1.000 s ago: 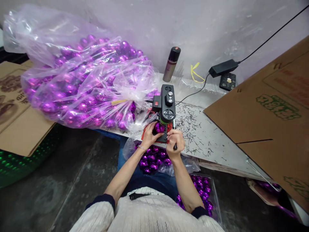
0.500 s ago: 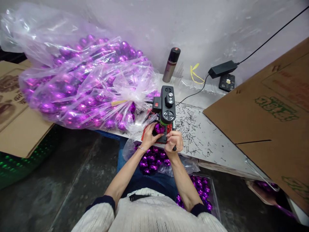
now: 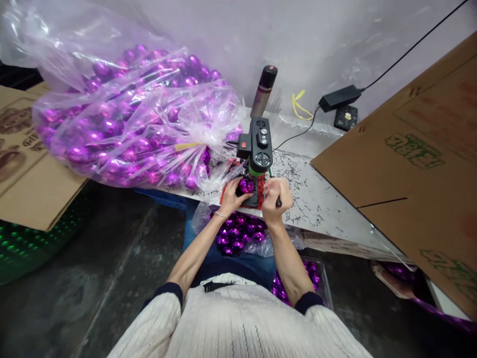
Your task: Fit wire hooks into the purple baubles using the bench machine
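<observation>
A small black bench drill press [image 3: 261, 144] stands on the worktable, on a red and black base [image 3: 262, 191]. Under its head sits a shiny purple ball ornament [image 3: 246, 185]. My left hand [image 3: 232, 196] steadies that ball from the left, thumb and fingers closed about it. On the right, my right hand [image 3: 276, 196] is wrapped round the black-ended feed lever [image 3: 278, 202] of the press. More purple balls [image 3: 238, 233] lie in clear plastic on my lap, below the table edge.
A big clear bag of purple balls [image 3: 130, 124] fills the table's left side. Behind the press stand a spray can [image 3: 264, 92] and a power adapter [image 3: 340, 98]. Black shavings [image 3: 298, 189] litter the tabletop [image 3: 328, 214]. Cardboard boxes [image 3: 410, 164] rise at right and left.
My right hand has moved slightly right and outward with the lever. A gap now shows between the press head and the ball, which stays in my left hand. The view has shifted a little.
</observation>
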Action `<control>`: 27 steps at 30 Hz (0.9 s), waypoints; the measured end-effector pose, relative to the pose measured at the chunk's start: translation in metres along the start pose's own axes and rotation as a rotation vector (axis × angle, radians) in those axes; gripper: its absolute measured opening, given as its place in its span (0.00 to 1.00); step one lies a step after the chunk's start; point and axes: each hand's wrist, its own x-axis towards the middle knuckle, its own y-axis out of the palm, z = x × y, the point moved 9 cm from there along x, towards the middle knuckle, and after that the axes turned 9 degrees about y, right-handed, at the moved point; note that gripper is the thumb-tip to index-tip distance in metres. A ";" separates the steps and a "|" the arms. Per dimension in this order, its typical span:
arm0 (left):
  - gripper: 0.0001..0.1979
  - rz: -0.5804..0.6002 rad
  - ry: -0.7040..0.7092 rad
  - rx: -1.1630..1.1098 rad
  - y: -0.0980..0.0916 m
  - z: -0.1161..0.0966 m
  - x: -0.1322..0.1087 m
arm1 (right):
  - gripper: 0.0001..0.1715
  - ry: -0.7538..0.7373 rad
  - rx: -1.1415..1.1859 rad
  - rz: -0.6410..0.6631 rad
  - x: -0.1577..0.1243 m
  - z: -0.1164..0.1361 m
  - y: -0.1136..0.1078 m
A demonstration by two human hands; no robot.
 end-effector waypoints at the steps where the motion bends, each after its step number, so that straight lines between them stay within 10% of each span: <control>1: 0.35 -0.014 -0.002 0.009 -0.006 -0.004 -0.005 | 0.21 0.055 -0.016 0.031 0.009 0.004 0.000; 12: 0.33 0.302 0.178 0.122 -0.022 -0.033 -0.138 | 0.21 0.047 0.013 0.049 0.006 0.010 0.001; 19: 0.17 -0.056 0.102 0.269 -0.079 -0.013 -0.007 | 0.18 0.002 0.025 0.040 0.006 0.012 -0.001; 23: 0.20 0.016 -0.084 0.459 -0.095 0.038 0.081 | 0.17 -0.016 0.025 0.049 0.002 0.010 -0.001; 27: 0.20 0.139 -0.304 0.698 -0.101 0.078 0.116 | 0.17 -0.032 0.014 0.069 -0.001 0.009 0.000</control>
